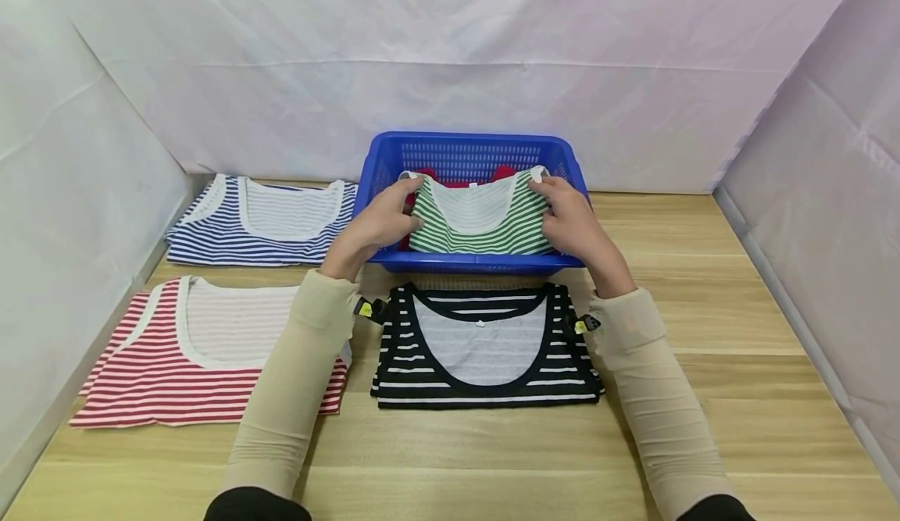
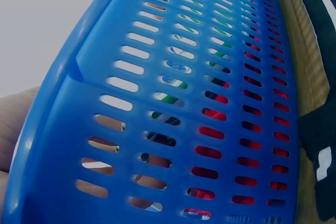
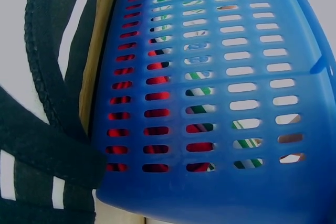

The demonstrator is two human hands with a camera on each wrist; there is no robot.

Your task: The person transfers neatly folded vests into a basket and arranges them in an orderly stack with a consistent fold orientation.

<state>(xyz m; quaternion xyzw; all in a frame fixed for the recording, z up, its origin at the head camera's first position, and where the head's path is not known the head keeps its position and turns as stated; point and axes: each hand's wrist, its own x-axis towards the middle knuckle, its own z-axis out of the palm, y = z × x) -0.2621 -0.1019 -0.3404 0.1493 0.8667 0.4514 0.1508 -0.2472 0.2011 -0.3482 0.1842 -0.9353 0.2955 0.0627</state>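
A folded green-and-white striped tank top with a white neckline lies within the blue basket in the head view. My left hand pinches its left shoulder and side, reaching over the rim. On the opposite shoulder, my right hand grips the cloth between thumb and fingers. Red fabric peeks out behind the tank top. Through the basket's slots in the left wrist view, red cloth shows below the green stripes; the right wrist view has the same red cloth low down.
A folded black-and-white striped top lies just in front of the basket, under my wrists. To the left are a blue-striped top and, nearer, a red-striped top partly covered by my left sleeve. White cloth walls enclose the wooden table.
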